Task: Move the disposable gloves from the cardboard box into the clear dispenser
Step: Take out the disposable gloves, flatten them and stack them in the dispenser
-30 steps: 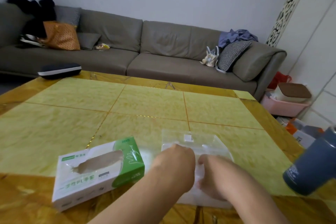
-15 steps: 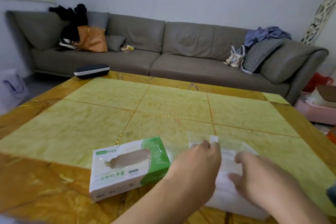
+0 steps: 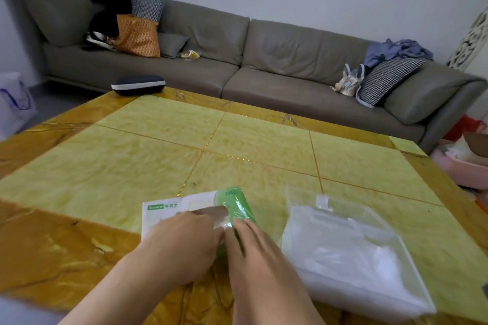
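Observation:
A white and green cardboard glove box (image 3: 182, 206) lies on the yellow table near its front edge. My left hand (image 3: 184, 240) rests on the box's top, fingers at its oval opening. My right hand (image 3: 253, 248) lies on the green end of the box, fingertips beside the left hand's. A bit of thin clear glove film (image 3: 223, 224) shows between the fingertips of both hands. The clear dispenser (image 3: 351, 253) sits to the right of the box, apart from both hands, with a white stack of gloves inside it.
The yellow and amber table (image 3: 237, 150) stretches ahead. A dark case (image 3: 137, 84) lies at its far left edge. A grey sofa (image 3: 264, 60) with cushions and bags runs behind. A pink basket (image 3: 456, 166) stands on the floor at right.
Both hands have left the clear dispenser and moved left onto the cardboard box. The camera has swung left, and the blue cup at the right is out of view.

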The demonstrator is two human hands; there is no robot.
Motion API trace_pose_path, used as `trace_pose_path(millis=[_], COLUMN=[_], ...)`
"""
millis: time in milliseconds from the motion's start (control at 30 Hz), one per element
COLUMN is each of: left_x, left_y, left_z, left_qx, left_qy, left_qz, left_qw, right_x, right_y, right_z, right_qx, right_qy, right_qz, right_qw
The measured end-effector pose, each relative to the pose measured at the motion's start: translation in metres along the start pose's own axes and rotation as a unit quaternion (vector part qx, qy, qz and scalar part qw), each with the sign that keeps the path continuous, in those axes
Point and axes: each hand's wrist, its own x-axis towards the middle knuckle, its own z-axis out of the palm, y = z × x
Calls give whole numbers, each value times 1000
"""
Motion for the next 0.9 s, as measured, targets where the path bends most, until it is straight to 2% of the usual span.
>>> trace_pose_path(millis=[133, 233, 300, 400, 533, 633, 733, 833, 900], left_x=[5, 3, -1, -5, -6, -5, 3, 2, -4], left_y=[1, 1, 2, -6, -16, -19, -20, -23, -24], left_z=[3, -5, -11, -20, -29, -25, -14, -24, -37], left_qx=[-37, -32, -21, -136, -218, -201, -176, -251, -360], left_qy=[23, 18, 45, 136, 240, 213, 208, 274, 321], left_qz=[14, 23, 9, -44, -40, -22, -44, -45, -31], left_qw=[999, 999, 999, 980, 945, 956, 961, 927, 876], right_x=[6, 6, 7, 10, 7, 5, 2, -1, 0], right_y=[5, 1, 0, -1, -3, -4, -3, -3, -1], right_z=[19, 21, 20, 20, 14, 9, 13, 2, -3], right_qx=[-51, -54, -53, -41, -23, -32, -30, -12, 0], right_qy=[51, 29, 17, 12, -4, 3, 17, -3, 1], right_qz=[7, 26, 37, 42, 38, 36, 32, 24, -23], right_qw=[997, 998, 998, 998, 999, 999, 999, 1000, 1000])
